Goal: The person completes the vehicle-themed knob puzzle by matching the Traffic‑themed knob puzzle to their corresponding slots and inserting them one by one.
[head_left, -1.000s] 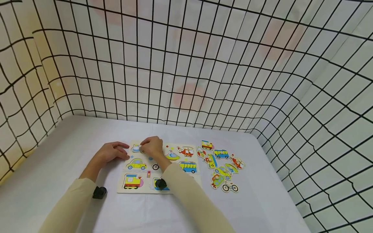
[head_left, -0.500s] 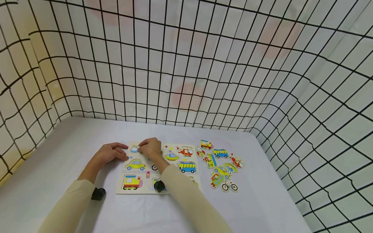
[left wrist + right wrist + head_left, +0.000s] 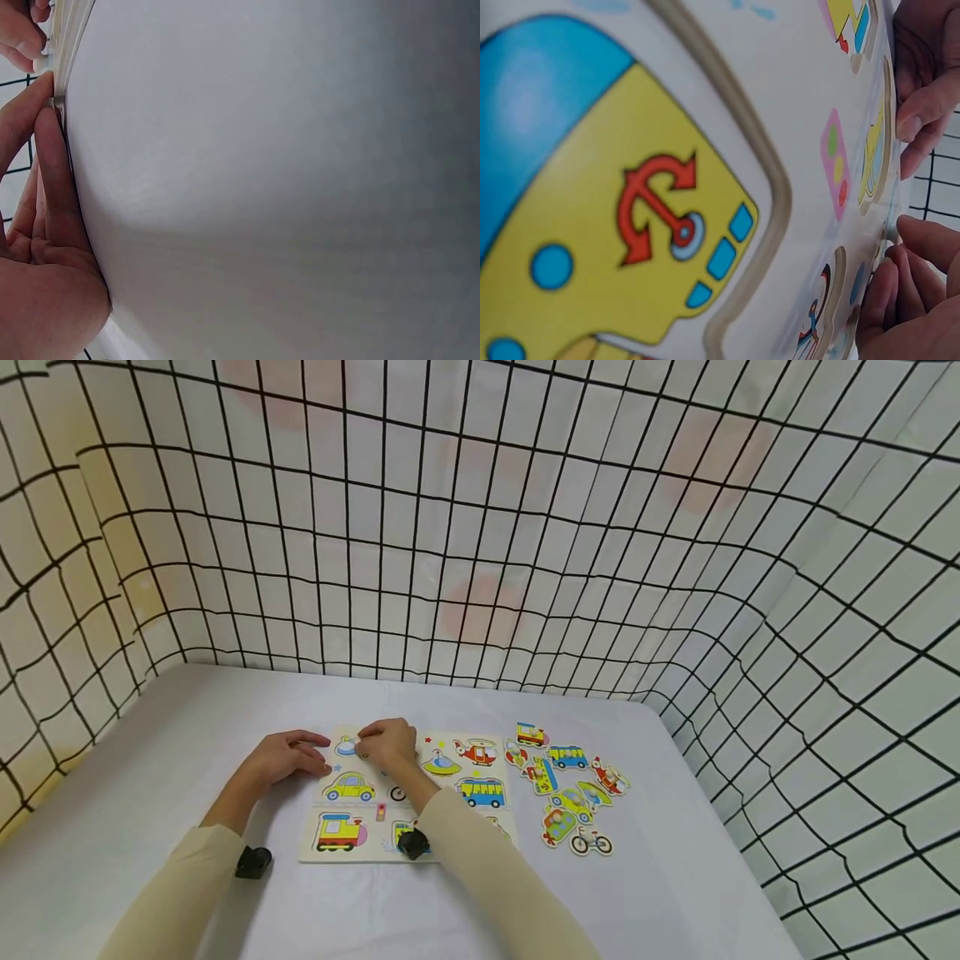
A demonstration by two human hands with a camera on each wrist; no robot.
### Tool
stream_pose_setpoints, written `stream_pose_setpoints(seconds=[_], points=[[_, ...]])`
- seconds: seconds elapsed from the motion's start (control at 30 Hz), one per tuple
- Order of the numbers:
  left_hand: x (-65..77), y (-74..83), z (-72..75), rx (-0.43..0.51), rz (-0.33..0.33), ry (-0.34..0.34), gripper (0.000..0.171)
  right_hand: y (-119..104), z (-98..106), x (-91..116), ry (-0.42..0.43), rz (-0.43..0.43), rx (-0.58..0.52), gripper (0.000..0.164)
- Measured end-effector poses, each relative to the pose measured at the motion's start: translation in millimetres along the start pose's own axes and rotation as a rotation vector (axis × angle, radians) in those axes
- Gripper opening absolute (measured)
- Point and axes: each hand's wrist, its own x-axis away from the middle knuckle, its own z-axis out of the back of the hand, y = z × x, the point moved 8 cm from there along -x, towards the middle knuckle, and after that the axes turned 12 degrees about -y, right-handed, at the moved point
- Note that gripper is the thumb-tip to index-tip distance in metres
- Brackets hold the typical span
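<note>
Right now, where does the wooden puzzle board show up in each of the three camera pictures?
Head view: the puzzle board lies low and centre-left on the table, under both hands.
Left wrist view: only its thin edge shows, top left, by the left hand.
Right wrist view: its printed face fills nearly the whole picture.
Shared landmark: the black wire grid.

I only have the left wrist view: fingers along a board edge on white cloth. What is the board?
Observer: A wooden vehicle puzzle board; the left hand rests flat against its left edge.
Operator: Where is the right hand?
Observer: The right hand is at the board's top row, fingers curled at a small blue-and-white piece.
Operator: Any loose pieces?
Observer: Yes, a cluster of loose pieces lies on the cloth right of the board.
</note>
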Motion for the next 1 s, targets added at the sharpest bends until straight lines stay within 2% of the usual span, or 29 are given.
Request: stream_pose_setpoints(seconds=[0.2, 0.47, 0.63, 0.83, 1.0], points=[[-1.7, -2.2, -3.2, 0.003, 0.004, -0.003, 0.064, -1, 11, 5, -0.019, 0.072, -0.004, 0.015], [0.3, -0.8, -1.1, 0.000, 0.021, -0.006, 0.066, -13, 45, 13, -0.098, 0.165, 0.031, 0.029], [2.9, -1.9, 0.1, -0.003, 0.026, 0.001, 0.067, -13, 64, 19, -0.149, 0.177, 0.028, 0.032], [1.5, -2.3, -0.8, -0.010, 0.024, -0.001, 0.067, -6, 94, 28, -0.138, 0.184, 0.063, 0.031], [0.7, -2.4, -2.6, -0.004, 0.028, -0.007, 0.067, 11, 121, 32, -0.111, 0.187, 0.061, 0.027]])
